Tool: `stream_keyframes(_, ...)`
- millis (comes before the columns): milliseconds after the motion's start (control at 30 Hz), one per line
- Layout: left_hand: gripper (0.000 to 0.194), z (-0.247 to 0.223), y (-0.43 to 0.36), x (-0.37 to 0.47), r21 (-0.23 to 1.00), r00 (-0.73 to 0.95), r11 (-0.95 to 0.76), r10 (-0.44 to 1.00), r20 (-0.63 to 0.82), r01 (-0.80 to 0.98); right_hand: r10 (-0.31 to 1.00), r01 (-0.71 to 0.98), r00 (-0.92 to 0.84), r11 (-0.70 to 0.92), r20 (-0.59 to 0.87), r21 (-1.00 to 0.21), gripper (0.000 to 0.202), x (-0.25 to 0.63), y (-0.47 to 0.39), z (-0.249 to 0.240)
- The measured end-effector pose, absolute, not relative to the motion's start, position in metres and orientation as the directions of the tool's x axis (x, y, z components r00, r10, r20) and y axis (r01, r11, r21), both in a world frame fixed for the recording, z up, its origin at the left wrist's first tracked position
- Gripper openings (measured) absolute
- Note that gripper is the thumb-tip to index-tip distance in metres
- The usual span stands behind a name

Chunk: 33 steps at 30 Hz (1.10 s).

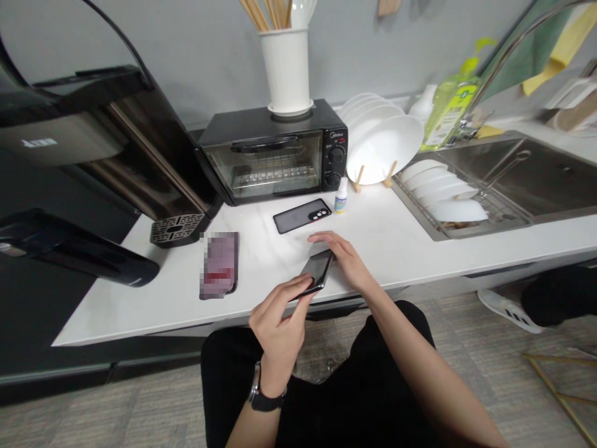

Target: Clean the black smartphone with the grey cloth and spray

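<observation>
My left hand point(278, 318), with a watch on its wrist, grips a dark smartphone point(318, 267) by its near end, thumb and fingers on opposite edges. The phone is held tilted just over the front edge of the white counter. At the phone's far end is my right hand point(349, 261), its fingers stretched out beyond the phone; its thumb is mostly hidden, and I cannot tell how firmly it touches. Farther back lies a dark-edged phone case point(293, 218) with camera cutouts. A small white spray bottle point(341, 198) stands beside the case.
Left of my hands lies a purplish, partly pixelated rectangular item point(221, 264). Behind stand a toaster oven point(275, 155), a drinks machine point(153, 143) and racked plates point(385, 146). A sink point(527, 186) with bowls is at right. A dark bottle point(84, 249) leans in at left.
</observation>
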<state>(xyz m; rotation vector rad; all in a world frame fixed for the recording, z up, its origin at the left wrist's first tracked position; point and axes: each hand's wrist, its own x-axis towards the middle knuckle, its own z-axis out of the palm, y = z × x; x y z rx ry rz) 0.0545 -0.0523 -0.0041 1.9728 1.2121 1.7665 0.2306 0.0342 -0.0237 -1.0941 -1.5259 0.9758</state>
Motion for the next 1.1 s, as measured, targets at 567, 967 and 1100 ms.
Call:
stream_keyframes(567,0.015,-0.005,-0.046,0.056,0.758,-0.138,-0.548,0.771,0.622,0.353,0.836,0.399,-0.107,0.531,0.538,-0.747,0.066,0.209,0.004,-0.003)
stream_keyframes(967,0.014,0.03,-0.019,0.072,0.721,-0.028,-0.566,0.778,0.627,0.398,0.794,0.224,0.14,0.557,0.592,-0.8,0.049,0.194,0.008,0.016)
stream_keyframes(1100,0.033,0.012,0.007,0.086,0.803,-0.016,-0.522,0.836,0.549,0.288,0.762,0.179,0.398,0.481,0.51,-0.858,0.051,0.196,0.027,0.016)
